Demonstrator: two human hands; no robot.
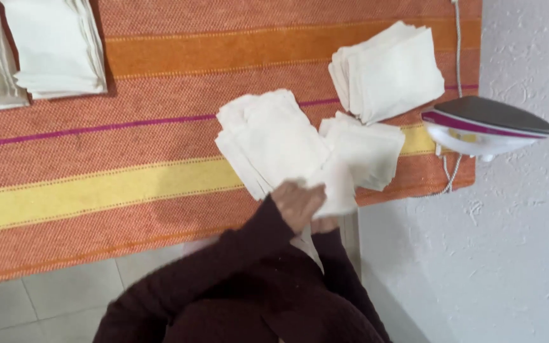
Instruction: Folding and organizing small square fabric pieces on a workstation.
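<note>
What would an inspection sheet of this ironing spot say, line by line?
Surface: striped orange woven cloth covering the table.
Job's things: pile of white cloth pieces under the hands; two more piles, and, beside it.
Clutter: folded white stacks at the far left.
Hands: left hand rests on the near pile; right hand mostly hidden beneath it, grip unclear.
Cables: white cord runs to the white and purple iron.
Surroundings: white textured wall, pale tiled floor.

Matt white cloth squares (274,143) — coarse woven blanket (128,127)
</note>
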